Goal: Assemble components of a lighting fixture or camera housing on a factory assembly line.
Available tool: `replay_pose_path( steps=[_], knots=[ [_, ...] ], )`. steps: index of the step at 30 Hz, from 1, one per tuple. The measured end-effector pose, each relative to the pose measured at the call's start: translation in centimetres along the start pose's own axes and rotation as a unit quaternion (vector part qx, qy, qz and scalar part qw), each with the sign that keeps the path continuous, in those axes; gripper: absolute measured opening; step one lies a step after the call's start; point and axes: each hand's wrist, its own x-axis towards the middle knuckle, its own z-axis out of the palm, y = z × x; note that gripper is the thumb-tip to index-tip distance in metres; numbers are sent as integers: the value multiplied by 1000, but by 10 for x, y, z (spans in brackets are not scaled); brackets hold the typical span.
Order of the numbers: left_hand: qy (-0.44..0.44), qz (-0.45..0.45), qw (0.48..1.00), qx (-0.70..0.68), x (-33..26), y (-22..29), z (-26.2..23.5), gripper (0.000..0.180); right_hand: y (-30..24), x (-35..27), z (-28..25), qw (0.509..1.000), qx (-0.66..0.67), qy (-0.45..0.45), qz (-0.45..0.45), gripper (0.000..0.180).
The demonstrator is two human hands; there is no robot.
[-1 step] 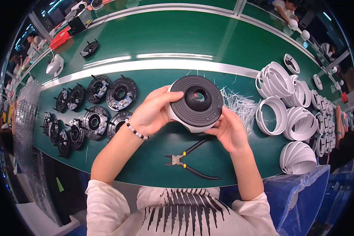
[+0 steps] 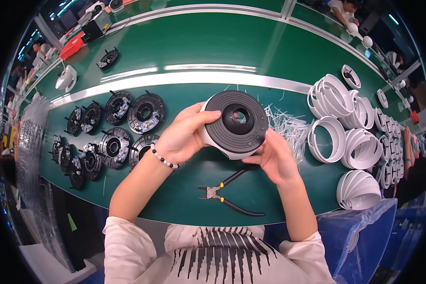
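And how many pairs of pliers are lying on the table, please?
1 visible: open pliers on the green table, pictured below the black-and-white housing in the left hand. Others could be hidden.

Red tray (image 2: pixel 72 46) beside a dark box (image 2: pixel 93 28), upper left; plastic-draped blue bin (image 2: pixel 375 236), lower right

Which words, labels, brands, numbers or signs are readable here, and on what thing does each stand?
No text is readable in this picture.
Round black-and-white part: no lettering that I can make out.
Pliers: likewise none.
Black discs: any print on them is too small to read.
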Motion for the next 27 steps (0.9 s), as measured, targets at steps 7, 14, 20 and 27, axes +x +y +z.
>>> replay_pose_path(
  steps=[7,14,20,27],
  knots=[
    [45,50,996,56,-1,-12,8,43,6,1,12,999,-47,-14,19,50],
    [26,126,981,146,-3,-22,3,46,11,2,7,989,-132,-14,-69,59],
    [-70,186,946,255,-16,-5,14,50,7,1,4,976,-151,-50,-145,63],
    [-122,203,873,427,-21,-5,15,46,-8,-1,-7,935,-191,-58,-294,50]
  ],
)
